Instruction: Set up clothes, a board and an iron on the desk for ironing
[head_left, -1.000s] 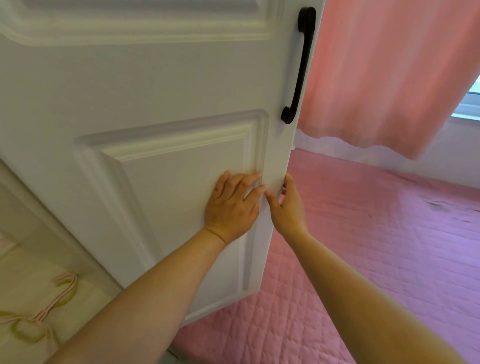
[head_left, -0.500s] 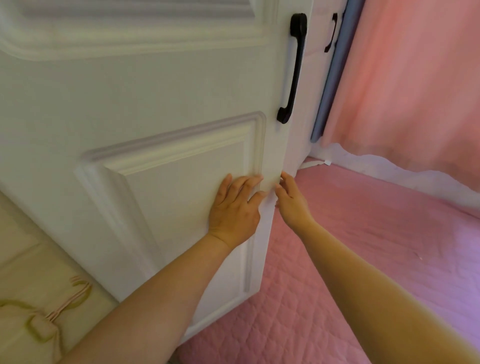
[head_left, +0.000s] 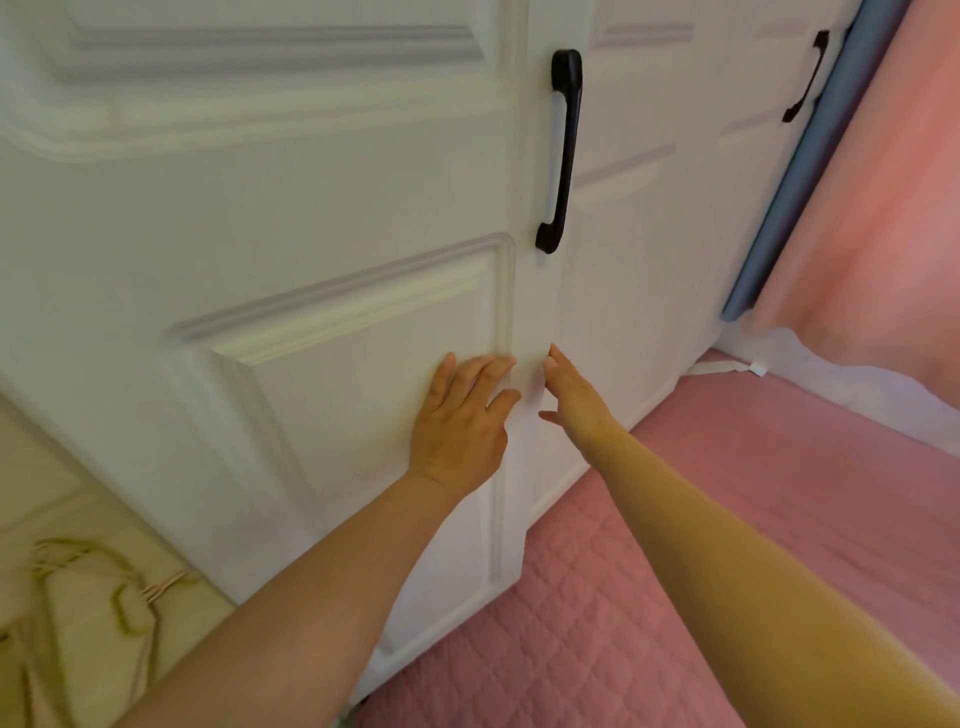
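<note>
A white panelled wardrobe door with a black handle fills the left and middle of the head view. My left hand presses flat against the door's lower panel, fingers straight. My right hand reaches to the door's free edge with straight fingers, its tips at the edge. No clothes, board or iron are in view, except a pale garment with pink hangers inside the wardrobe at the bottom left.
A second white wardrobe door with a black handle stands to the right. A pink quilted bed cover lies below. A blue board-like strip and a pink curtain are at the far right.
The door has swung towards the wardrobe, narrowing the gap. My right hand let go of the door's edge and its fingers straightened. More of the neighbouring door came into view.
</note>
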